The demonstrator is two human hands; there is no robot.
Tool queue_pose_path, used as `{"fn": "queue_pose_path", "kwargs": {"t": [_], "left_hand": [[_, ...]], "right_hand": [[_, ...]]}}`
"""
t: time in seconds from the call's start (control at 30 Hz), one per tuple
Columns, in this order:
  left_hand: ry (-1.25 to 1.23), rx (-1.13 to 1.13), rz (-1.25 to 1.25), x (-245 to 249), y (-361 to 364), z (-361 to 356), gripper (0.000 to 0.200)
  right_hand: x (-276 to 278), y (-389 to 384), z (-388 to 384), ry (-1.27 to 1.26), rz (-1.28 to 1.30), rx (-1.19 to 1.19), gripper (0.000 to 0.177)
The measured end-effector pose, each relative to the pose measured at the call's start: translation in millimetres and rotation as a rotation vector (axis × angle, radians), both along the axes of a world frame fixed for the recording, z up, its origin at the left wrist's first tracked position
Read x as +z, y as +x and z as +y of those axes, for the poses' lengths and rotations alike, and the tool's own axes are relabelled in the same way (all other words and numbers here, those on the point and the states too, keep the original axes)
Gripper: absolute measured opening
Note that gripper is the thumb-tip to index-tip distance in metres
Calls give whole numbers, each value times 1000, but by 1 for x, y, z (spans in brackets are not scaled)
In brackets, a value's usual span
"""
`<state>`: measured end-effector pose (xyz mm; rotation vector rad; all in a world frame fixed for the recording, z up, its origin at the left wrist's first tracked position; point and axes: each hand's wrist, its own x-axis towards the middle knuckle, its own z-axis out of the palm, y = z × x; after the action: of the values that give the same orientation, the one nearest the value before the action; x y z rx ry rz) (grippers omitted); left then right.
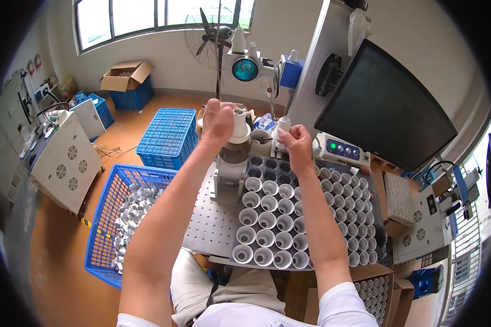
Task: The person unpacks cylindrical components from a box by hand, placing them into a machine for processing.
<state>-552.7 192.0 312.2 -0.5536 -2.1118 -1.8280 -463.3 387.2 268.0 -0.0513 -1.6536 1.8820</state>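
My left hand (218, 122) is closed against a white tapered plastic cup (240, 126), narrow end up, on the round head of a bench machine (230, 171). Its fingertips are partly hidden behind the cup. My right hand (298, 143) grips another white tapered cup (282, 129), held to the right of the machine head with thumb and fingers around it. Below my right forearm lies a dark tray (262, 175) with rows of white cups (267, 220) standing mouth up. Several holes in its back rows hold no cups.
A blue basket (101, 234) of loose white parts stands left, near a closed blue crate (166, 136). Behind my right hand are a control box (341, 150) and a large dark monitor (387, 103). A lamp-like round lens (245, 70) hangs above. A carton of cups (373, 294) sits lower right.
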Motion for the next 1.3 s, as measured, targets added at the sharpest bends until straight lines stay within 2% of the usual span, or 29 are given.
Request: {"fn": "queue_pose_path", "kwargs": {"t": [0.03,0.13,0.17,0.2,0.27,0.3,0.33,0.37,0.4,0.43,0.47,0.5,0.57,0.6,0.67,0.7,0.8,0.9,1.0,1.03,1.13,1.17,1.27,1.3], "left_hand": [[-498,217,458,8,7,11,23],[59,-157,-44,28,-4,14,21],[-52,-17,368,26,-1,3,23],[152,-121,86,40,7,-17,27],[-46,43,334,23,0,-66,29],[21,56,179,12,1,-94,29],[-61,256,235,-16,-7,-118,28],[-314,415,169,-44,-7,-144,22],[-486,566,141,-103,-24,-171,16],[-606,591,71,-131,-10,-184,13],[-640,655,225,-174,1,-190,11],[-766,526,292,-207,19,-193,11],[-914,329,34,-242,69,-176,15],[-988,278,-125,-262,86,-166,18],[-1099,291,-72,-268,116,-150,18],[-1090,270,-106,-265,116,-150,18],[-1054,231,-165,-257,115,-150,19],[-1021,205,-150,-250,114,-150,20],[-1007,201,-177,-248,117,-151,19],[-1006,217,-161,-252,117,-151,19],[-992,235,-216,-251,114,-153,19],[-982,237,-255,-251,114,-152,19],[-961,244,-193,-254,116,-151,19],[-949,244,-187,-257,115,-152,19]], "right_hand": [[15,-1,-17,12,44,28,25],[41,-8,-55,113,100,103,27],[43,-10,-63,180,70,112,28],[40,-11,-70,240,39,117,29],[17,-21,-79,254,126,163,32],[11,-26,-82,263,175,188,33],[11,-26,-85,269,172,177,34],[11,-25,-88,274,167,165,35],[10,-24,-90,277,161,152,36],[7,-26,-88,297,133,148,38],[11,-24,-89,305,137,148,37],[17,-18,-90,313,133,145,36],[5,-21,-81,239,153,227,28],[1,-16,-74,290,111,129,26],[-1,-5,-55,404,29,-55,22],[1,7,-49,555,-192,-129,23],[-31,24,-46,1049,-558,-42,34],[-61,30,-58,1393,-765,31,46],[-67,27,-64,1457,-780,-6,48],[-63,26,-64,1458,-772,45,44],[-45,24,-45,1185,-787,13,45],[-48,18,-24,1051,-717,0,48],[-70,7,24,506,-590,-17,42],[-81,10,33,458,-558,-34,40]]}}
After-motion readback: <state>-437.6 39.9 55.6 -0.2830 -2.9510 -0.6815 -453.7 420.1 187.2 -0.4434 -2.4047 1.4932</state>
